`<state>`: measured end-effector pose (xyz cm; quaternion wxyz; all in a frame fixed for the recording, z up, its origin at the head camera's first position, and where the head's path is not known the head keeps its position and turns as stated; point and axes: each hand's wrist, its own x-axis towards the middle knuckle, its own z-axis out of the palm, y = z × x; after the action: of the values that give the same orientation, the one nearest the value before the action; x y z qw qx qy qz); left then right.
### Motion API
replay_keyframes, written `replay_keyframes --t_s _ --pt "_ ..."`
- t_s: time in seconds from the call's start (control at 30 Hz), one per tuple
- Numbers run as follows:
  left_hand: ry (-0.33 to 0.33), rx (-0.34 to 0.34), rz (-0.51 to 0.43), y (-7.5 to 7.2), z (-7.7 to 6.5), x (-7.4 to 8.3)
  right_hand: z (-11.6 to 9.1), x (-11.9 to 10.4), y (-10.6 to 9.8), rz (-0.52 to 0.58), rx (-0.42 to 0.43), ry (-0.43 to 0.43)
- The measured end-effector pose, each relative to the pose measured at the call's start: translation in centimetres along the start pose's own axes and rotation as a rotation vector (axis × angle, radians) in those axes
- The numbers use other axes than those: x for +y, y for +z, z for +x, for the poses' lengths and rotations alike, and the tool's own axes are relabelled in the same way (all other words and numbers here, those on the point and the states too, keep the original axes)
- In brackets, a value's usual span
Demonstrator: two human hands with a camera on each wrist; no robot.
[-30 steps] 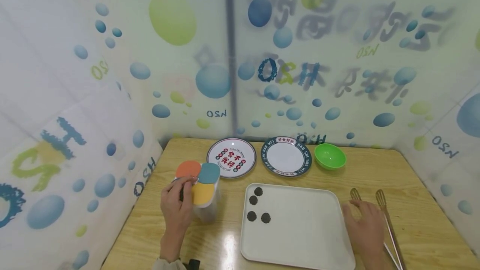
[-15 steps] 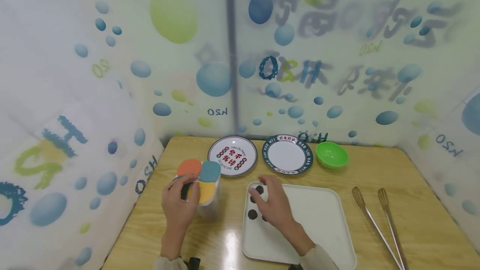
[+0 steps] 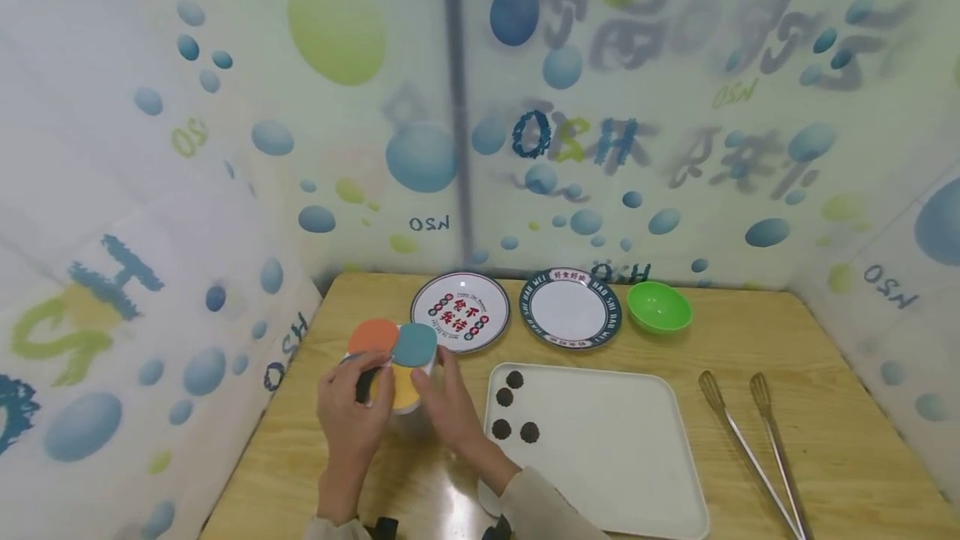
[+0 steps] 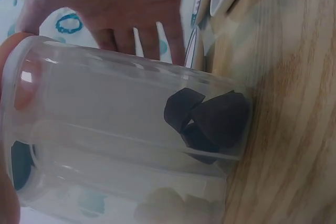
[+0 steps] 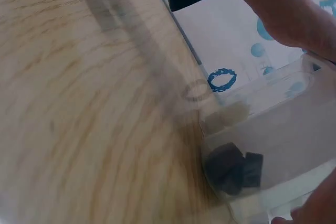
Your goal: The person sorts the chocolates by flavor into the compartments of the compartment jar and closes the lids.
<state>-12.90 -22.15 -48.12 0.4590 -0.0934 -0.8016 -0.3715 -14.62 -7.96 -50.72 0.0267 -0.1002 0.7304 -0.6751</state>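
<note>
A clear, divided plastic storage jar (image 4: 105,108) stands on the table. Its lid (image 3: 414,346) has orange, teal, yellow and dark sections. Dark, flat-sided pieces (image 4: 220,119) lie at the bottom of one compartment, paler lumps (image 4: 165,205) in another. My left hand (image 3: 351,407) lies over the lid's dark section, thumb and forefinger pinching near its centre; the exact spot is covered. My right hand (image 3: 453,415) is at the jar's right side, thumb by the yellow section. In the left wrist view its fingers (image 4: 149,40) run fairly straight behind the jar, tips hidden.
A white tray (image 3: 600,457) with several dark scalloped discs (image 3: 504,397) is right of the jar. Behind stand a red-lettered plate (image 3: 460,312), a dark-rimmed plate (image 3: 570,308) and a green bowl (image 3: 659,307). Metal tongs (image 3: 780,448) lie far right. Printed sheets enclose the table.
My right hand has travelled left, from beside the tongs, across the tray, to the jar's right side. My left hand has stayed on the lid, its forefinger and thumb tips now closer together.
</note>
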Motion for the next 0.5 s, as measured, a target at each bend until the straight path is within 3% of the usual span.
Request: replay_keyframes --t_s 0.13,0.27,0.4,0.5 --pt "0.009 0.016 -0.038 0.0 -0.1 0.0 -0.1 0.6 0.6 0.066 0.009 0.025" --pt "0.035 0.098 -0.109 0.3 -0.1 0.2 -0.2 0.5 0.5 0.073 0.001 0.041" --pt "0.041 0.190 -0.143 0.5 0.0 1.7 -0.2 0.3 0.4 0.062 -0.009 0.053" --pt "-0.008 0.194 -0.156 0.4 0.1 3.1 -0.1 0.0 0.3 0.043 -0.010 0.052"
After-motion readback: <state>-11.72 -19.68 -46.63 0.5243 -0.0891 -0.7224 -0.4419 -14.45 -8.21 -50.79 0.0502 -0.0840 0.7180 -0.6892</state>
